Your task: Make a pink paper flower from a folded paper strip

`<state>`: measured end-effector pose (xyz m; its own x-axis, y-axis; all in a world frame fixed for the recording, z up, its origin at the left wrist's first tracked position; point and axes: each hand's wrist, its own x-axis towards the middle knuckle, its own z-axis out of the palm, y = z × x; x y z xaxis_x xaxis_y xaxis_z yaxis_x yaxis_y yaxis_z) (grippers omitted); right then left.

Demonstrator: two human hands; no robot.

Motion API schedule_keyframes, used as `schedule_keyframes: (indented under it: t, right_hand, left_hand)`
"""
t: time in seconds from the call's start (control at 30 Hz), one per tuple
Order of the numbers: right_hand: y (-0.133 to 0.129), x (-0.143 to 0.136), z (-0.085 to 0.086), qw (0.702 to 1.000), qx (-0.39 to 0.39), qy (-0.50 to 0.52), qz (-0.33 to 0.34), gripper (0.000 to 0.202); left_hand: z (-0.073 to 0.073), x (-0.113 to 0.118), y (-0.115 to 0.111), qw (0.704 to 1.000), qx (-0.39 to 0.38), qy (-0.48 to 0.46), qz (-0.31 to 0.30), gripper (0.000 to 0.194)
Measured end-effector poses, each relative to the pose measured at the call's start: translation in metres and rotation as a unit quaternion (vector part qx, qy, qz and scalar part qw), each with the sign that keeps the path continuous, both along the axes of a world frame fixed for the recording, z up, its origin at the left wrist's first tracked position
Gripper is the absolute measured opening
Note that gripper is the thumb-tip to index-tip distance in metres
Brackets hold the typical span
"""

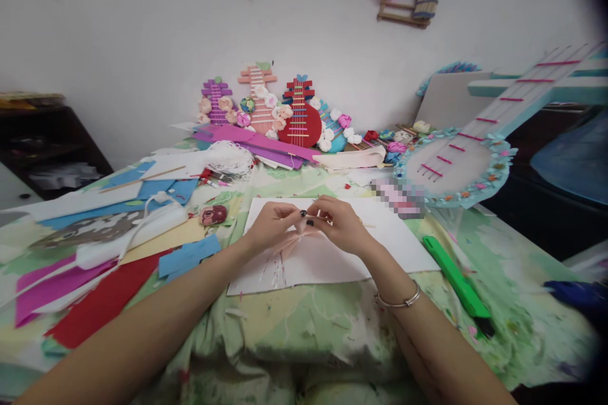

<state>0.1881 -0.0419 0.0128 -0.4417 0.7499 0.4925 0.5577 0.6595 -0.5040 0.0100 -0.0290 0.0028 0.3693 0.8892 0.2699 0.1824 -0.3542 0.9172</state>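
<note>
So both arms reach in from the bottom corners, elbows wide, and angle inward till the hands nearly meet over the white sheet (375, 259). Left hand (273, 226) comes in palm toward the other, thumb and index nipped together on the pink paper (304, 235), other fingers curled under. Right hand (341, 225) mirrors it, wrist bent in a bit, fingers arched and bunched, tips closed on the paper's upper part. The paper's right between them, its loose folds fanning out below the fingertips. There's a bracelet (399, 296) on the right wrist, and a green cutter (458, 278) lying near that forearm.
</note>
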Motion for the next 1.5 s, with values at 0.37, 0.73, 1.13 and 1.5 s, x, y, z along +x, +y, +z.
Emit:
schedule_keyframes:
  t: [0.37, 0.73, 1.13, 1.5]
  right_hand:
    - [0.005, 0.009, -0.002, 0.995, -0.080, -0.058, -0.003, 0.005]
    - [0.005, 0.011, -0.001, 0.995, -0.095, -0.025, 0.004, 0.007]
    - [0.003, 0.009, 0.003, 0.996, -0.086, -0.007, -0.007, 0.014]
    - [0.001, 0.009, 0.004, 0.996, -0.086, -0.003, -0.004, 0.017]
  left_hand:
    - [-0.002, -0.001, 0.000, 0.999, 0.018, 0.024, -0.030, 0.029]
    - [-0.005, -0.001, 0.004, 0.999, 0.026, 0.011, -0.018, 0.024]
    - [-0.004, -0.003, 0.004, 0.999, 0.041, 0.018, -0.011, 0.022]
    - [-0.006, -0.001, 0.003, 0.999, -0.032, -0.025, -0.033, 0.023]
